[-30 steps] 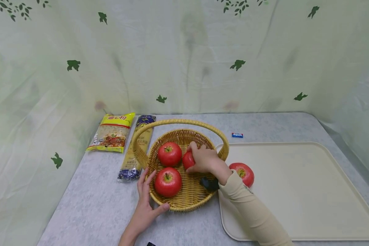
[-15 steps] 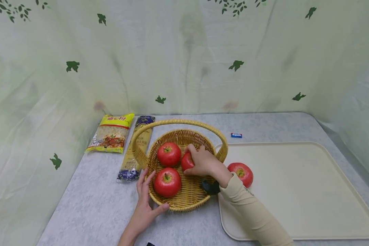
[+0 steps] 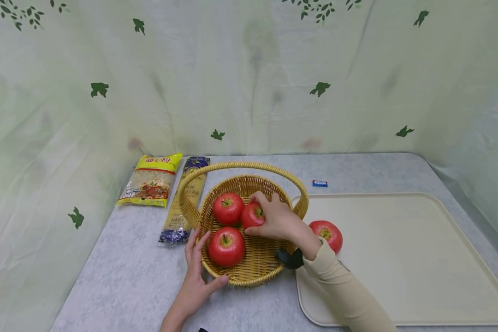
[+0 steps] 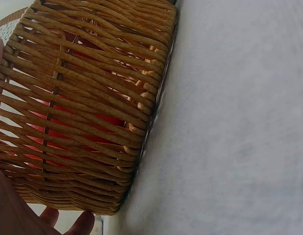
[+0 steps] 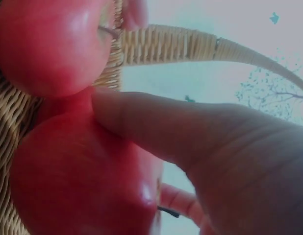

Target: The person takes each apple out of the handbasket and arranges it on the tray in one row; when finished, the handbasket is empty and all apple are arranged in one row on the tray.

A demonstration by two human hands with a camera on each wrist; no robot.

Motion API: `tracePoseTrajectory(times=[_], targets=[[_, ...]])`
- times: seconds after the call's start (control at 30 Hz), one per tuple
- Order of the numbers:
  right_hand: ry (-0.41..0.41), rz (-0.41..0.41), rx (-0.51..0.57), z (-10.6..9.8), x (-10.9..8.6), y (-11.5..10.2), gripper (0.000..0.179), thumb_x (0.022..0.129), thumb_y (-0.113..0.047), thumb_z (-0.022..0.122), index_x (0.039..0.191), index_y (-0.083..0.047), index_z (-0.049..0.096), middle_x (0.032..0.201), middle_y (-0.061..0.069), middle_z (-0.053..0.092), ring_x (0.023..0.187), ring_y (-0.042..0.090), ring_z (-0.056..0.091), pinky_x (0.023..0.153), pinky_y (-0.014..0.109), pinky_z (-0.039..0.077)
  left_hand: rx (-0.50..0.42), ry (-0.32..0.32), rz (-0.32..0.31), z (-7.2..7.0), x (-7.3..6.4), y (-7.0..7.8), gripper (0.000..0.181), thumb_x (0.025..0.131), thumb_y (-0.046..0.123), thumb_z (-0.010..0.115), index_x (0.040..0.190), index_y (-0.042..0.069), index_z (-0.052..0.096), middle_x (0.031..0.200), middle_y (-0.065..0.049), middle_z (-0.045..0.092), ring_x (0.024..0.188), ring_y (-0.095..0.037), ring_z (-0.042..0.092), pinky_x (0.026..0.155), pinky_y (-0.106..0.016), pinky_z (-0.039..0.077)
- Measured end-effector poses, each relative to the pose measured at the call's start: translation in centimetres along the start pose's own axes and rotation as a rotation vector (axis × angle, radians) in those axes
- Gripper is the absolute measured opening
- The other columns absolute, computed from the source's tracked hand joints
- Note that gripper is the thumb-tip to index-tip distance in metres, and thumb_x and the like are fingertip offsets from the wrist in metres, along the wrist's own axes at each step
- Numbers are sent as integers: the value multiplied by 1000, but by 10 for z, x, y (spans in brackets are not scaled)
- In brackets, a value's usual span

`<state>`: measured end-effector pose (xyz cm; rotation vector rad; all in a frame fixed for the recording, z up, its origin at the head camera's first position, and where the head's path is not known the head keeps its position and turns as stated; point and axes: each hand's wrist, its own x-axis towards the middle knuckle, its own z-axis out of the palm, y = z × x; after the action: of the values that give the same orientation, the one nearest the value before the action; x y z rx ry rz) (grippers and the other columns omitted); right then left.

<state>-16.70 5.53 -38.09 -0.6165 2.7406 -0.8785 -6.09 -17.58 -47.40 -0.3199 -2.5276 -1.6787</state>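
Observation:
A round wicker basket (image 3: 259,249) with a tall arched handle stands on the table. My left hand (image 3: 195,281) holds its near left side, fingers over the rim and thumb along the front; the left wrist view shows the woven wall (image 4: 83,98) beside that hand. Inside, my right hand (image 3: 278,220) grips a red apple (image 3: 252,215), thumb (image 5: 141,117) pressed on it in the right wrist view. Two more red apples lie to the left of it: one behind (image 3: 228,209), a larger one in front (image 3: 226,246). Another apple (image 3: 327,234) sits outside the basket, partly behind the right sleeve.
A large cream tray (image 3: 402,263) lies on the right, under the outside apple and the right forearm. At the back left are a yellow-topped food bag (image 3: 151,180) and a long pasta packet (image 3: 186,203). A small blue packet (image 3: 320,183) lies behind the tray.
In my right hand the apple has shifted slightly left and turned, so its stem end now shows. The right wrist has moved a little to the right; the left hand stays put.

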Motion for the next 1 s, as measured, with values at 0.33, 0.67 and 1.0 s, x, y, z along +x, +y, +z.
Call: tracePoseTrajectory(times=[0.33, 0.67, 1.0], targets=[[141, -103, -5, -5, -15, -10, 66, 73, -43, 79, 128, -28, 46, 107, 11, 43, 86, 21, 53, 69, 34, 50, 5, -2, 0, 0, 0, 0, 101, 72, 13, 81, 151, 28, 19, 154, 8, -8, 139, -27, -11, 95, -75, 12], [318, -218, -18, -1, -32, -13, 63, 74, -51, 75, 129, -34, 49, 117, 5, 41, 92, 21, 52, 72, 36, 48, 7, -1, 0, 0, 0, -1, 100, 72, 13, 80, 151, 24, 20, 154, 9, -8, 139, -25, -12, 95, -75, 12], [425, -329, 157, -4, -52, -14, 61, 77, -55, 71, 133, -41, 48, 126, -1, 38, 109, 13, 45, 78, 34, 50, 6, -2, 9, -1, -1, -1, 101, 72, 12, 81, 152, 20, 20, 154, 9, -8, 139, -24, -11, 95, -75, 12]])
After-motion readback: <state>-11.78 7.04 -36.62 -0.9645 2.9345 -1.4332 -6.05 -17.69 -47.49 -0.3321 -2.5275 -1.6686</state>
